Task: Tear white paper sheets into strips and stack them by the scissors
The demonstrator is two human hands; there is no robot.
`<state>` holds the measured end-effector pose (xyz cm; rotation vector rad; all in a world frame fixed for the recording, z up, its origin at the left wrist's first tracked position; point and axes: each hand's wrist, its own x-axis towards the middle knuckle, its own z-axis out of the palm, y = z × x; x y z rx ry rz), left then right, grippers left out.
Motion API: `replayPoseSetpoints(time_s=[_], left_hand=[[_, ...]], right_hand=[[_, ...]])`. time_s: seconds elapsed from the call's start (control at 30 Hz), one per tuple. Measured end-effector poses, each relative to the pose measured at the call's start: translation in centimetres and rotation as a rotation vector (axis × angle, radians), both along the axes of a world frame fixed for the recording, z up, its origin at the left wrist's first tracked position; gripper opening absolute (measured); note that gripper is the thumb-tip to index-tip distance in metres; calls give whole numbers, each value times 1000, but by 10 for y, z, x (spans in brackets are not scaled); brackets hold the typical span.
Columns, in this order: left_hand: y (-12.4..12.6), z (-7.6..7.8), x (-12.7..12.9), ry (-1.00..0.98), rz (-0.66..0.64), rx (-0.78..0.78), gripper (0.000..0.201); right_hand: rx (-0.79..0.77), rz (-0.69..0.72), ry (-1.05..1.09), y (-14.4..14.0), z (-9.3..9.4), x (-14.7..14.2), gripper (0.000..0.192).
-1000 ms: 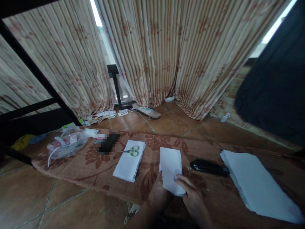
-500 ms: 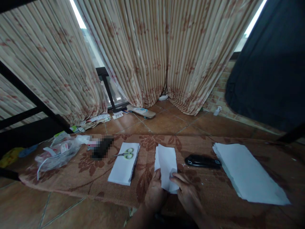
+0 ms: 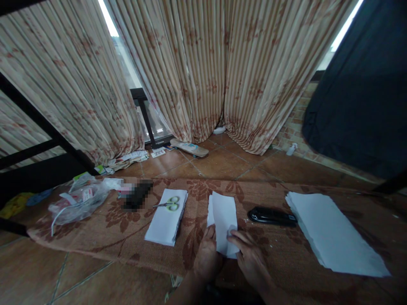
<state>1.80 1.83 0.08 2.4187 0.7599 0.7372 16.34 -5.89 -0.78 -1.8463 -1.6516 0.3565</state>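
My left hand [image 3: 207, 250] and my right hand [image 3: 249, 256] both press on the near end of a folded white sheet of paper [image 3: 223, 216] that lies on a brown floral mat [image 3: 127, 228]. The left thumb rests on the sheet's left edge, the right fingers on its near right corner. A black stapler [image 3: 272, 216] lies just right of the sheet. To the left sits a stack of folded white sheets [image 3: 165, 218] with green-handled scissors [image 3: 168, 205] on top. A large pile of flat white paper [image 3: 330, 233] lies at the right.
A clear plastic bag [image 3: 76, 201] with small items and a dark blurred object [image 3: 137, 195] lie at the mat's left end. Striped curtains [image 3: 203, 72] hang behind; a skateboard [image 3: 188, 148] and scattered cards rest on the tiled floor. A black frame [image 3: 41, 123] stands at the left.
My left hand has come out from under the sheet onto its left edge, and both hands now press its near end. The view shifted slightly.
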Motion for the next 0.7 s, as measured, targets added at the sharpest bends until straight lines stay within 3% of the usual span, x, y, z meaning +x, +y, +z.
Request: replayPoseSetpoints(time_s=[0.17, 0.4, 0.53, 0.7], left_hand=[[3, 1, -5, -104, 114, -205, 47], [12, -15, -13, -385, 366, -377, 30], [13, -17, -16, -417, 391, -347, 30], [3, 0, -15, -189, 276, -176, 35]], right_hand=[[4, 6, -56, 0, -1, 0, 62], [19, 9, -86, 0, -2, 1, 64], [14, 0, -116, -1, -2, 0, 63], [6, 5, -146, -1, -1, 0, 65]])
